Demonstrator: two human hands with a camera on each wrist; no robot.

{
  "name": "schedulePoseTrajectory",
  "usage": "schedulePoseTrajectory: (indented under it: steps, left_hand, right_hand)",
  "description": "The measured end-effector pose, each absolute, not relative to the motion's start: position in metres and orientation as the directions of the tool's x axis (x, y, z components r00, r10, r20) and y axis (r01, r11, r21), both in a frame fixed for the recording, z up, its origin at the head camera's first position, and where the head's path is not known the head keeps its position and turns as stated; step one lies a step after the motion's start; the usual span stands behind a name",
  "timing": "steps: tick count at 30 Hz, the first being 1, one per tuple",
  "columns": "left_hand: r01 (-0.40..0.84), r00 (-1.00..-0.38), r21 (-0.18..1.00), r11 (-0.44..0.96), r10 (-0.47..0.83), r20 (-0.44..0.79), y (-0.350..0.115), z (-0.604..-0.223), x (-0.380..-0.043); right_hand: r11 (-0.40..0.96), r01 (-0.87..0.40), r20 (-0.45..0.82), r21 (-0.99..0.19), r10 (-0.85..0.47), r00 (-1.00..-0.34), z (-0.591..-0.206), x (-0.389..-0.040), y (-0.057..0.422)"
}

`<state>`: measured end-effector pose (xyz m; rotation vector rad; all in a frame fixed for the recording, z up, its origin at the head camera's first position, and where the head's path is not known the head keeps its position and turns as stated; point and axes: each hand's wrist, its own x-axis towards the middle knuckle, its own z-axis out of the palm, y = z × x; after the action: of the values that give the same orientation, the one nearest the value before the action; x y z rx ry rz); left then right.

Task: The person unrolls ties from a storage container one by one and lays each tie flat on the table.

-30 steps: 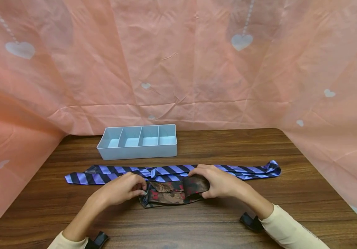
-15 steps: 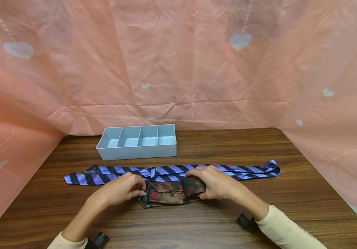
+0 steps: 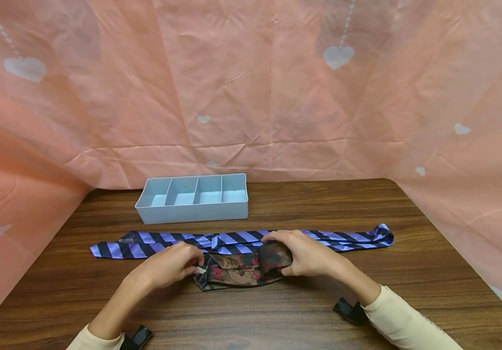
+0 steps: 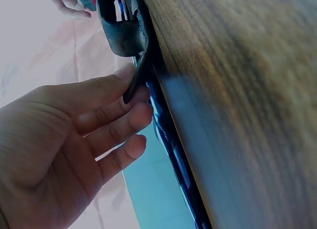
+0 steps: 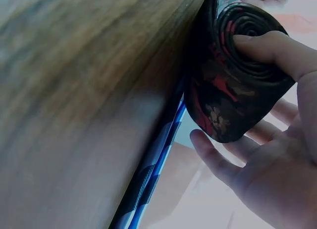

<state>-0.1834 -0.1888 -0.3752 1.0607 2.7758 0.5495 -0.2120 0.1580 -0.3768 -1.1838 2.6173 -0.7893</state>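
Note:
A dark floral necktie (image 3: 235, 276) lies on the table, its right part wound into a roll (image 5: 237, 85) and its left part flat. My right hand (image 3: 309, 253) holds the roll, with the thumb against the coiled end in the right wrist view. At the flat left end, my left hand (image 3: 174, 265) pinches the tie's edge between thumb and fingers, as the left wrist view shows. Just behind both hands a striped purple and black necktie (image 3: 146, 244) is stretched out sideways, folded back in a loop at its right end.
A light blue box (image 3: 194, 213) with several compartments stands behind the striped tie, left of centre. Pink cloth (image 3: 255, 97) with white hearts hangs at the back and sides of the wooden table (image 3: 251, 321).
The right hand with the roll has shifted very slightly left and back again. The left hand keeps its pinch at the same spot; the striped tie and box stay put.

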Motion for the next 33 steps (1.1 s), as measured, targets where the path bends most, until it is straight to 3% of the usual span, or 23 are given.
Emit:
schedulePoseTrajectory:
  steps: [16, 33]
  left_hand:
    - [0.631, -0.742, 0.365, 0.684, 0.669, 0.028, -0.189, -0.375, -0.184]
    - [0.644, -0.735, 0.358, 0.677, 0.677, 0.041, -0.191, -0.375, -0.185]
  right_hand:
    - [0.485, -0.679, 0.182, -0.551, -0.724, -0.666, -0.37, -0.217, 0.171]
    - [0.547, -0.616, 0.104, -0.567, -0.694, -0.713, -0.363, -0.212, 0.2]
